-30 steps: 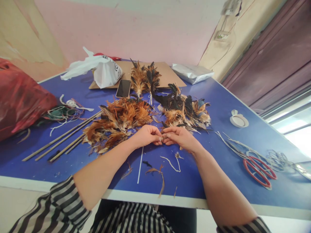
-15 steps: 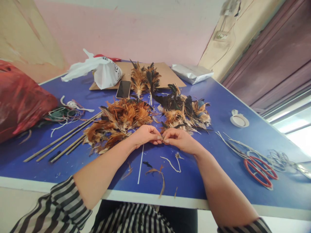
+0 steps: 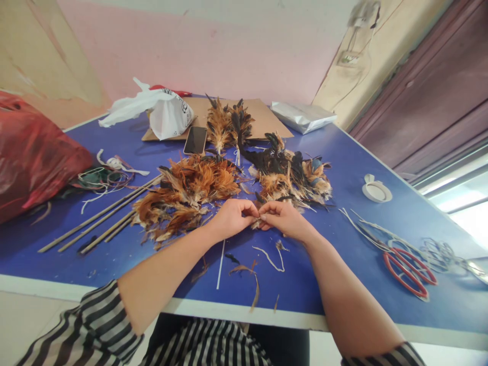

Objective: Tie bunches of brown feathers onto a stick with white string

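My left hand (image 3: pixel 239 214) and my right hand (image 3: pixel 277 214) meet over the middle of the blue table, fingertips pinched together. Between them is a small feather (image 3: pixel 256 223), its pale fluffy end showing under the fingers; the rest is covered. To the left of my hands spreads a heap of orange-brown feathers (image 3: pixel 202 178). A darker heap of black and tan feathers (image 3: pixel 285 173) lies just beyond my right hand. Closer to me are a white string (image 3: pixel 271 258), a thin white stick (image 3: pixel 221 264) and loose feather scraps (image 3: pixel 249 269).
Red-handled scissors (image 3: pixel 409 274) and a tape roll (image 3: pixel 376 191) lie at the right. Several thin sticks (image 3: pixel 99 218) and a red bag (image 3: pixel 34 157) are on the left. Behind stand two tied feather bunches (image 3: pixel 219 124), a phone (image 3: pixel 195 140), a white bag (image 3: pixel 171 119) and cardboard (image 3: pixel 267 117).
My hands have shifted slightly, with the left wrist raised a little. The feather's fluffy end now shows below my fingertips. The whole view has tilted very slightly.
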A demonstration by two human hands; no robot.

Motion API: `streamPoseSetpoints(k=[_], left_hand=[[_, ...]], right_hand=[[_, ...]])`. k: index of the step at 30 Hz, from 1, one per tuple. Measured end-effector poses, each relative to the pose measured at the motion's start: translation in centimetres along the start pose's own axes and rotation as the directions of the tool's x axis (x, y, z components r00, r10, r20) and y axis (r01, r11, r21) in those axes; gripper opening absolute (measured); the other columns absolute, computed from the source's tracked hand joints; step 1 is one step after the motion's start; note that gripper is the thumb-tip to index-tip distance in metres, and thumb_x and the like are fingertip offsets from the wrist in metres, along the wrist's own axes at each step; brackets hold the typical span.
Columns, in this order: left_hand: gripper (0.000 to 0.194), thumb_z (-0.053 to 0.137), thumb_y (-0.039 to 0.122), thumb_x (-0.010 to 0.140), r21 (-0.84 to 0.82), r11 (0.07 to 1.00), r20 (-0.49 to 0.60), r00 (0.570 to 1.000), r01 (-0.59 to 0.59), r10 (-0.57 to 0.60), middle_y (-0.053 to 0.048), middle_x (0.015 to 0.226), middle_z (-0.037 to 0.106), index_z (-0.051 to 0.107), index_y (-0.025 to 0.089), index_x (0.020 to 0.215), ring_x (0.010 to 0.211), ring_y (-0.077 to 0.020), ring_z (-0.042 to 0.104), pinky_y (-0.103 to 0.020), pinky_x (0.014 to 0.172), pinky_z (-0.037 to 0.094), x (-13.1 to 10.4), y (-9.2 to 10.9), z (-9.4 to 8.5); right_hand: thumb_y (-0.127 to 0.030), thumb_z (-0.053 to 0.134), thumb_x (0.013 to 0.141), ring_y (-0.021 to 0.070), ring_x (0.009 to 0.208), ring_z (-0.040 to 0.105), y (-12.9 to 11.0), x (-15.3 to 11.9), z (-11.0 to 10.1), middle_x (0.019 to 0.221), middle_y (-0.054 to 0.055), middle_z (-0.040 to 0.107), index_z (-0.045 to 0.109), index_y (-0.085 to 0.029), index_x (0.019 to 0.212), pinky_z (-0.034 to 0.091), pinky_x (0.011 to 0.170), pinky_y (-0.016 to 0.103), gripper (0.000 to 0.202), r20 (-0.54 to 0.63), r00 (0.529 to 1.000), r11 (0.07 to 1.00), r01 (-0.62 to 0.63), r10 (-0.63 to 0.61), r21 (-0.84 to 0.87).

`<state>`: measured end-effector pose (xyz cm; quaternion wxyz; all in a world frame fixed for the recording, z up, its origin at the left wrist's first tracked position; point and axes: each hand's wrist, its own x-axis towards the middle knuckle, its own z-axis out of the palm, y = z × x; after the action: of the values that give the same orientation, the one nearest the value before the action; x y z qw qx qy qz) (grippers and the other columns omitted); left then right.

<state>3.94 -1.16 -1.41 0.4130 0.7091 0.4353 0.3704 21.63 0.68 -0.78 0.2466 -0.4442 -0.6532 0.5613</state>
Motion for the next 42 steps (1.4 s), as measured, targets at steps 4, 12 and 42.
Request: streamPoseSetpoints(k=[4,12,42], left_hand=[[0.011,0.055,0.012,0.072,0.227,0.958,-0.048,0.981,-0.173,0.189,-0.001,0.071,0.064,0.064,0.017,0.075,0.065,-0.0097,0.056,-0.020,0.063,0.041,-0.3,-0.1,0.2],[0.012,0.049,0.018,0.080,0.383,0.847,-0.072,0.902,-0.368,0.425,-0.003,0.074,0.062,0.061,0.015,0.080,0.070,-0.0118,0.055,-0.024,0.067,0.041,-0.3,-0.9,0.7],[0.011,0.051,0.009,0.074,0.335,0.883,-0.164,0.903,-0.327,0.397,-0.002,0.070,0.060,0.060,0.015,0.070,0.068,-0.0111,0.053,-0.023,0.066,0.041,-0.1,-1.2,0.5]], right_hand=[[-0.018,0.056,0.071,0.0123,0.060,0.064,0.4,0.3,0.1,0.065,0.004,0.067,0.059,-0.014,0.079,0.053,0.061,0.026,0.010,-0.014,1.000,1.000,-0.003,0.003,-0.009],[-0.019,0.057,0.069,0.0138,0.060,0.065,0.1,0.2,0.2,0.063,0.004,0.067,0.063,-0.013,0.083,0.054,0.058,0.025,0.016,-0.048,0.998,0.999,-0.047,0.047,-0.018],[-0.020,0.058,0.070,0.0135,0.065,0.065,-0.6,0.1,0.3,0.067,0.004,0.068,0.059,-0.014,0.082,0.054,0.064,0.025,0.014,-0.122,0.991,0.998,-0.042,0.048,0.049]])
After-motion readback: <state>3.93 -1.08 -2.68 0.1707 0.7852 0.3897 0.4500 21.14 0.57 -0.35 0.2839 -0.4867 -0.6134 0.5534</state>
